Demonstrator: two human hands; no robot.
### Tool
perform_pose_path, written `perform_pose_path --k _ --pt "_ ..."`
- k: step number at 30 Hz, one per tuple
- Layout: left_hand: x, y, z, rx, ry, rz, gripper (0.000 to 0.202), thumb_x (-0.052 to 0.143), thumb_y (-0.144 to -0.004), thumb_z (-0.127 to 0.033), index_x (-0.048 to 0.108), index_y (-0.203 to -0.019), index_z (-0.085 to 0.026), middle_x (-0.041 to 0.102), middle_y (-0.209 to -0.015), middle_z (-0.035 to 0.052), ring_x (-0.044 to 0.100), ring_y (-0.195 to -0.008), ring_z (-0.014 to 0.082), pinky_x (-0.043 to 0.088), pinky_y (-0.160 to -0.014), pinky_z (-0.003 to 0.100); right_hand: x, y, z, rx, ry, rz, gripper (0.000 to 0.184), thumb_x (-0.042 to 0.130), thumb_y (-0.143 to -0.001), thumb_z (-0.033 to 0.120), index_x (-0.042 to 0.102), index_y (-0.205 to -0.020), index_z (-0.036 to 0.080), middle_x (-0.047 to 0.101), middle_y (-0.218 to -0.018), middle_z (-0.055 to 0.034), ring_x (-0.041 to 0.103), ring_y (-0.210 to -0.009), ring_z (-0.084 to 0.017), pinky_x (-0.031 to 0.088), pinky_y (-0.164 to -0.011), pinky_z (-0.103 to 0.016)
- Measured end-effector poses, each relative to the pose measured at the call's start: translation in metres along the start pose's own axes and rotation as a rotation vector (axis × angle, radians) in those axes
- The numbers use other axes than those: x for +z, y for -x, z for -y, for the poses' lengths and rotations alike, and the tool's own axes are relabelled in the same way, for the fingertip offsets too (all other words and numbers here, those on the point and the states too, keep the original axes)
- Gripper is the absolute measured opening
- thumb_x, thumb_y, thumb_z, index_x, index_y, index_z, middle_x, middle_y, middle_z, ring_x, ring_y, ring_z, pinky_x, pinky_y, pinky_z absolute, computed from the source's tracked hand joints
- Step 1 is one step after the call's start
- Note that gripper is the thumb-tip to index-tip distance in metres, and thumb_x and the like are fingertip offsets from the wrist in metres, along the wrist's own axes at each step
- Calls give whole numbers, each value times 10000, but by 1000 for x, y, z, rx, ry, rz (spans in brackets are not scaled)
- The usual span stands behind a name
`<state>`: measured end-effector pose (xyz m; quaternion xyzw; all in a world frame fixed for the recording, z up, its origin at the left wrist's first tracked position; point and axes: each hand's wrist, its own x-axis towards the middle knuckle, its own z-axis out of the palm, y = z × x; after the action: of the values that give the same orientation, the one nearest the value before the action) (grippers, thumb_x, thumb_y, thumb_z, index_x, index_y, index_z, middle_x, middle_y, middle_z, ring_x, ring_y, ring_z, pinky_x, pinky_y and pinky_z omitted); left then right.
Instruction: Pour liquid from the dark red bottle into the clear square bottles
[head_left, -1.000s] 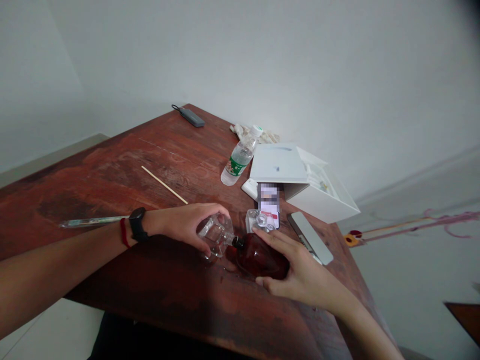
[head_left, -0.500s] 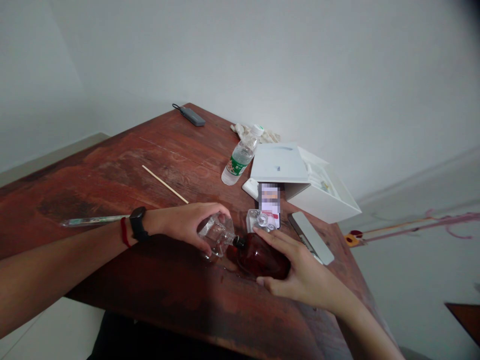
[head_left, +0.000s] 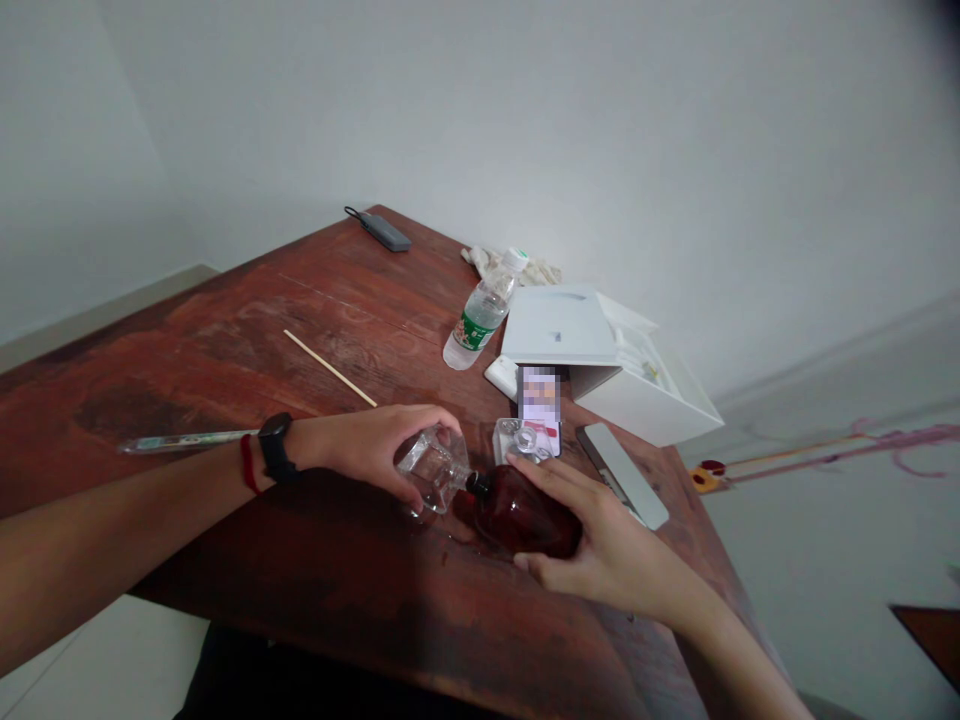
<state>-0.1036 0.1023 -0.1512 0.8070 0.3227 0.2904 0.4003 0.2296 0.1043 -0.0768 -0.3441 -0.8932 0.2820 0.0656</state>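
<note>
My left hand point(head_left: 390, 450) is closed around a clear bottle point(head_left: 433, 470), which is tilted with its neck towards the right. My right hand point(head_left: 585, 530) grips a dark red-brown bottle point(head_left: 525, 515), also tilted, its dark neck pointing left. The two bottle mouths meet or nearly meet over the table; whether they touch I cannot tell. Just behind my right fingertips stands a small clear container point(head_left: 517, 437) with a round opening. Wet spots show on the wood beneath the bottles.
On the wooden table point(head_left: 225, 350) are a thin stick point(head_left: 330, 368), a clear-wrapped item point(head_left: 187, 440), a water bottle point(head_left: 476, 325), a phone point(head_left: 540, 395), a white box point(head_left: 559, 325), a grey-white flat case point(head_left: 626, 475), a cloth point(head_left: 540, 271) and a dark grey device point(head_left: 386, 232).
</note>
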Motion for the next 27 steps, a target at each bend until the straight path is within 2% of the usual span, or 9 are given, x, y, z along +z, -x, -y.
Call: perform_pose_path --k 27 --pt "1 0 -2 -12 -4 -6 819 1035 -711 -390 593 -1378 -215 720 -1321 101 724 -1176 312 547 -991 363 -3 -1 3 17 14 20 841 843 -797 243 572 -1591 286 705 -1366 -125 753 -1193 -351 626 -1007 -493"
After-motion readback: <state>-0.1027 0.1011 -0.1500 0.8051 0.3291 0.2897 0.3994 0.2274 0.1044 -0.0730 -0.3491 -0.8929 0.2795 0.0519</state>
